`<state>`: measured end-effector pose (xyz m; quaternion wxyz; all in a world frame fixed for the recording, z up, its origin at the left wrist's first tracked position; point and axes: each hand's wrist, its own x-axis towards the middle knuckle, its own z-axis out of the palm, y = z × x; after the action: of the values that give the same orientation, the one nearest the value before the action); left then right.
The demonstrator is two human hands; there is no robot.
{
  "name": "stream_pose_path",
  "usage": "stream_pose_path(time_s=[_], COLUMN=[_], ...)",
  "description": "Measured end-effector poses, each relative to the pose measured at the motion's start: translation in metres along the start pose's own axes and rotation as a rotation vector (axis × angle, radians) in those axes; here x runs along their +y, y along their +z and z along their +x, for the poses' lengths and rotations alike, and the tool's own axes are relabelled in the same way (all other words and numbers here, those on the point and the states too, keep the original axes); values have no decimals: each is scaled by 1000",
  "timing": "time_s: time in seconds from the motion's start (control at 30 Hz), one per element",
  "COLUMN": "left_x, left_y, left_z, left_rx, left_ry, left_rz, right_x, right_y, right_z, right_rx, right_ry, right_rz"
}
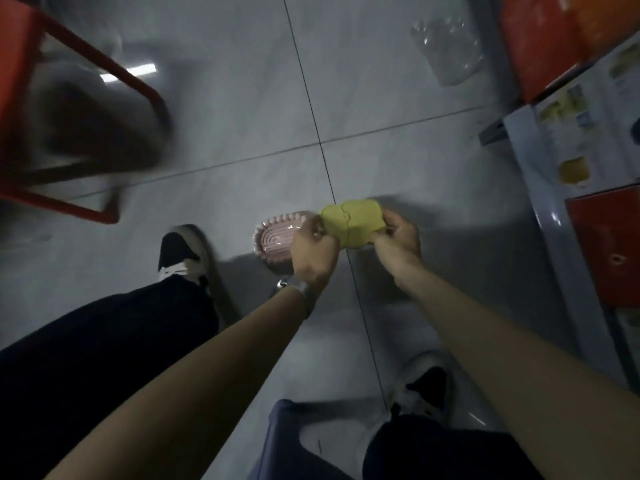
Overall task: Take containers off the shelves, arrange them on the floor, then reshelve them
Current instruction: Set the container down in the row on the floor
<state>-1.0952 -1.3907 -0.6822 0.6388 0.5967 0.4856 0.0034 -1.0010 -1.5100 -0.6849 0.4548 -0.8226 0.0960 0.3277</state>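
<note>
Low in the middle of the frame, over the grey tiled floor, a yellow-green container is held from both ends, probably so it can be lowered level beside the pink ridged dish lying just to its left. The left hand and right hand each have fingers closed on its near edge, thumbs on top.

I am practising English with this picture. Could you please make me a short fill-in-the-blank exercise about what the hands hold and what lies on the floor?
1. Both hands grip a ____ container.
2. The pink ridged tray rests on the ____.
3. The watch is on the ____ wrist.

Missing words: yellow; floor; left
</note>
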Motion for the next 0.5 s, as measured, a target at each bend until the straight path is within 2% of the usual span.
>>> stream_pose_path(time_s=[0.17,0.5], left_x=[-29,-50], left_y=[7,22], left_z=[26,32], left_rx=[-49,-41], left_ry=[23,156], left_rz=[-53,-130], right_x=[18,30], right_y=[17,25], right_z=[15,27], right_rx=[-11,-37], right_ry=[23,39], right_rz=[13,21])
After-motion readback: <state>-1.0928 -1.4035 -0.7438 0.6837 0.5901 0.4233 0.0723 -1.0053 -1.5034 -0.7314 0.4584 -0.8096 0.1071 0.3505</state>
